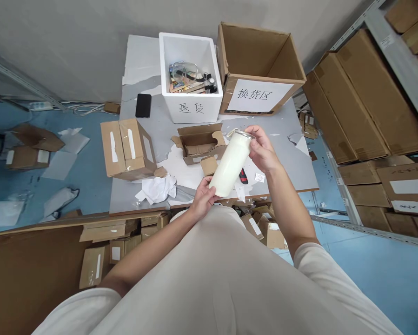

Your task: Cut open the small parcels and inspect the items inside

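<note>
Holds a cream-coloured bottle (231, 163) aslant above the near edge of the table (288, 144), with right hand (262, 149) curled round its metal-rimmed top and left hand (204, 197) pinching its base, seemingly for steadiness.

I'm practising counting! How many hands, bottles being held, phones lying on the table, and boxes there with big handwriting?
Hands: 2 (left hand, right hand)
Bottle: 1
Phone: 1
Handwritten boxes: 2 (white foam box, cardboard box)
Total: 6

Plain off-white shirt (209, 274), lightly creased (short sleeves (322, 265))
</note>
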`<state>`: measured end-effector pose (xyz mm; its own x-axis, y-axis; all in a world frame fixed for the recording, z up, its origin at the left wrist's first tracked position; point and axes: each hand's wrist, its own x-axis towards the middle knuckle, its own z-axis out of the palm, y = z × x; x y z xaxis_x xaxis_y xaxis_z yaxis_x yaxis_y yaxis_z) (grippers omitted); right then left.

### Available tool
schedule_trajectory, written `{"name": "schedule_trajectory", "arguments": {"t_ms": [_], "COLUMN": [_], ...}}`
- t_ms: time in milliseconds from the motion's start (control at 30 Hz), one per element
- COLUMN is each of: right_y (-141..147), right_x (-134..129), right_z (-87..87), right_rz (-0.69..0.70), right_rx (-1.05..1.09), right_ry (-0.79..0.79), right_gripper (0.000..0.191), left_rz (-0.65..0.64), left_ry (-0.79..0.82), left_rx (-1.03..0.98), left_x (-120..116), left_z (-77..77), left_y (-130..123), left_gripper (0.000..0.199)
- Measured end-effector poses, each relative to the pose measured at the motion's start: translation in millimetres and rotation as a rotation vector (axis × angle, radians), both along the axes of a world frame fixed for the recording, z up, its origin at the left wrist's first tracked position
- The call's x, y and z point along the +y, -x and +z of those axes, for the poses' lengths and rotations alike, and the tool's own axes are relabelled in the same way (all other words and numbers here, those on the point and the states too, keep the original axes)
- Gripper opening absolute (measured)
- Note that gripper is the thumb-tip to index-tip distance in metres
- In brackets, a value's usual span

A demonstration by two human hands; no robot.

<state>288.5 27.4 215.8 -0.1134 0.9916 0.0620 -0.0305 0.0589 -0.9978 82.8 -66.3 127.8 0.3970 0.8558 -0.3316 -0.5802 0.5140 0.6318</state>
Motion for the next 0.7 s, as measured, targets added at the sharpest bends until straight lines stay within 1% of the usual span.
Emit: {"name": "schedule_trajectory", "arguments": {"t_ms": [33, 100, 200, 333, 467, 533, 600, 700], "right_y": [-1, -3, -4, -1, 1, -2, -8, -16], "right_x": [0, 2, 3, 4, 4, 4, 2, -2], "right_z": [-0.4, -1.3, -1.7, -3.4, -6.1, -5.1, -3.0, -4.8], "right_rz": [0.002, 0.003, 0.008, -0.010, -0.051, -0.096, -0.172, -0.317], "right_rx": [-0.015, -0.031, -0.045, -0.062, -0.046, -0.030, -0.017, -0.030], "right_ry": [-0.032, -0.080, -0.052, 0.041, 0.037, -0.003, -0.066, -0.145], "right_gripper": [0.056, 0.062, 0.062, 0.057, 0.053, 0.050, 0.048, 0.046], "left_rz": [-0.013, -0.058, -0.136, -0.213, -0.288, -0.286, -0.251, -0.112], "left_ry": [0.035, 0.107, 0.168, 0.150, 0.117, 0.081, 0.001, -0.203], "left_rx": [-0.029, -0.081, -0.104, -0.095, -0.057, 0.019, 0.184, 0.623], "left_x": [1, 2, 2, 1, 3, 5, 6, 7], "left_z": [1.6, 5.1, 8.3, 7.6, 3.3, -2.6, -13.0, -35.5], "left_y": [0, 1, 2, 1, 0, 7, 20, 46], "left_gripper": [0.054, 0.057, 0.066, 0.073, 0.080, 0.084, 0.081, 0.071]}}
